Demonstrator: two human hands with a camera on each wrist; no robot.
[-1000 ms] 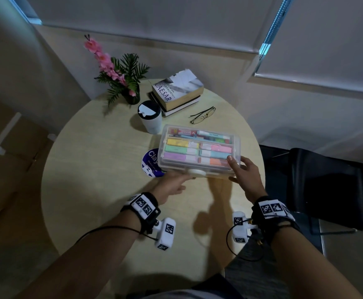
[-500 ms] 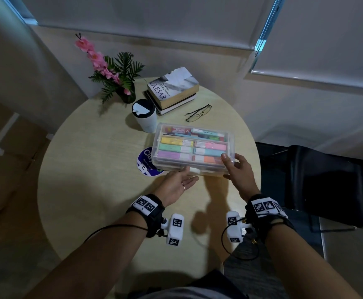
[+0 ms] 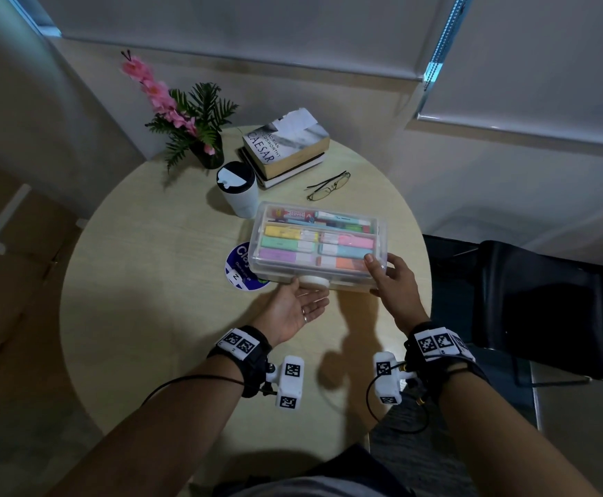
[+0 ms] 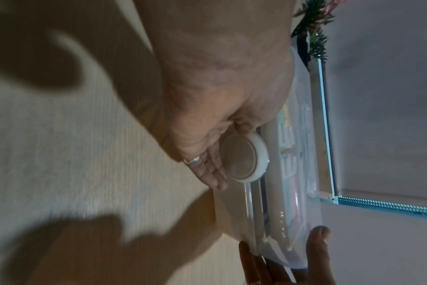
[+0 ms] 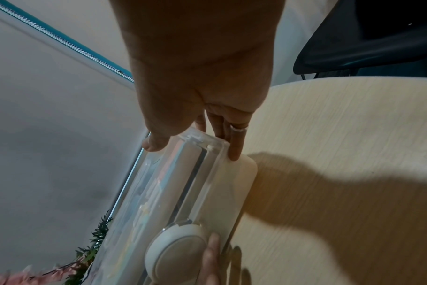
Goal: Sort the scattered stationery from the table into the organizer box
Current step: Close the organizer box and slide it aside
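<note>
The clear organizer box [image 3: 318, 242] has its lid down and holds rows of coloured markers and highlighters. It is near the right side of the round table [image 3: 156, 281]. My right hand [image 3: 389, 278] grips its near right corner, with the thumb [image 5: 154, 144] on the lid and the fingers [image 5: 234, 146] under the base. My left hand [image 3: 300, 306] lies palm up at the box's front edge with straight fingers. Its thumb touches the round white latch knob [image 4: 243, 157]. The right wrist view shows the same knob [image 5: 176, 248] on the box front [image 5: 183, 183].
A round blue sticker [image 3: 240, 267] lies partly under the box's left end. Behind the box are a white cup with a black lid [image 3: 239, 191], a stack of books [image 3: 285, 148], glasses [image 3: 328, 186] and a pot of pink flowers [image 3: 192, 116]. A black chair [image 3: 543, 299] stands to the right.
My left hand has drawn back from under the box's front and now lies palm up at the latch knob. My right hand keeps its hold on the corner.
</note>
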